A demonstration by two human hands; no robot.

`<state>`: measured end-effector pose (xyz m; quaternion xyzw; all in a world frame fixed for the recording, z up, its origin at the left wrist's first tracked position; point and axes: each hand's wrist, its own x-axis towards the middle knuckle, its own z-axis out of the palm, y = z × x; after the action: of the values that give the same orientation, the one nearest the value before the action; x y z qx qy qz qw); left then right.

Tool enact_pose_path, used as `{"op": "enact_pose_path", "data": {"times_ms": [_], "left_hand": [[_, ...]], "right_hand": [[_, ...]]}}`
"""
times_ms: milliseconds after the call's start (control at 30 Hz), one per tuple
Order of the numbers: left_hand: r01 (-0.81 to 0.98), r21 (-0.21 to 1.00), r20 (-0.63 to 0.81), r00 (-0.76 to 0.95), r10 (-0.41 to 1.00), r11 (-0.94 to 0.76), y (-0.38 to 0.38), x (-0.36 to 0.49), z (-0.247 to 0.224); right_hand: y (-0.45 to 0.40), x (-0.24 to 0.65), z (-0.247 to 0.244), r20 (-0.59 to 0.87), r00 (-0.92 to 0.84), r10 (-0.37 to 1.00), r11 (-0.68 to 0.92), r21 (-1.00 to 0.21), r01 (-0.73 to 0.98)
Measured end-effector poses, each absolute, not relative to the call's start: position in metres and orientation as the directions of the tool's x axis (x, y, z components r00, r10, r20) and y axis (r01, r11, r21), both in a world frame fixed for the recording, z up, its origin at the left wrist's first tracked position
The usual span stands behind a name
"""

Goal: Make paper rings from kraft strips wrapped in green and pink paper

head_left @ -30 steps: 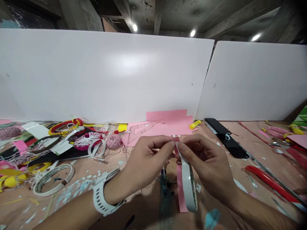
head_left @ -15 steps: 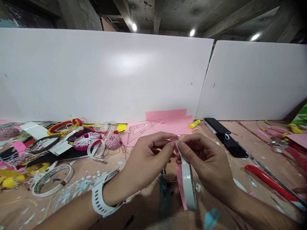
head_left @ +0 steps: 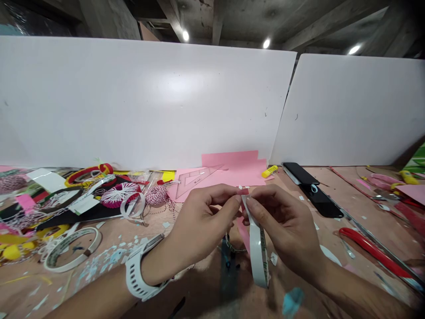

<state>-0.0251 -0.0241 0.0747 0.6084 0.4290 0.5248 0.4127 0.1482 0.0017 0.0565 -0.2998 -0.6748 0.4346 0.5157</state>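
My left hand (head_left: 209,217), with a white watch (head_left: 142,270) on its wrist, pinches the top end of a narrow pink paper strip (head_left: 244,235). My right hand (head_left: 282,221) pinches the end of white tape against that strip, thumb in front. From there the thin tape roll (head_left: 259,261) hangs nearly edge-on, green print showing inside its ring. The fingertips of both hands are close together at the strip's top. Part of the pink strip is hidden behind the tape and fingers.
A set square (head_left: 199,180) lies on pink paper (head_left: 235,170) by a white board (head_left: 149,102). Phones (head_left: 322,201) and a red-handled tool (head_left: 372,250) are at right. Another tape roll (head_left: 49,263), a yarn ball (head_left: 156,195) and craft scraps fill the left.
The tape roll has swung slightly left and up, and turned to show more of its printed inside. The pink strip's lower part has moved left and up. Both hands remain nearly in place.
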Motion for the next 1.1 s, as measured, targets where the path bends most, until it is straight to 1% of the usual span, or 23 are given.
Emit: {"op": "enact_pose_path", "data": {"times_ms": [267, 700, 1100], "left_hand": [[0.117, 0.944, 0.3, 0.088, 0.95, -0.309, -0.024, -0.0249, 0.0732], [0.153, 0.934, 0.307, 0.116, 0.944, -0.323, -0.028, -0.0254, 0.0756], [0.212, 0.905, 0.341, 0.154, 0.927, -0.368, -0.0274, -0.0272, 0.0748]], "right_hand": [[0.001, 0.1466, 0.0549, 0.403, -0.265, 0.876, 0.413, -0.911, -0.019], [0.0006, 0.1467, 0.0548, 0.411, -0.28, 0.868, 0.415, -0.909, -0.049], [0.0007, 0.1474, 0.0558, 0.387, -0.278, 0.879, 0.394, -0.918, -0.033]]}}
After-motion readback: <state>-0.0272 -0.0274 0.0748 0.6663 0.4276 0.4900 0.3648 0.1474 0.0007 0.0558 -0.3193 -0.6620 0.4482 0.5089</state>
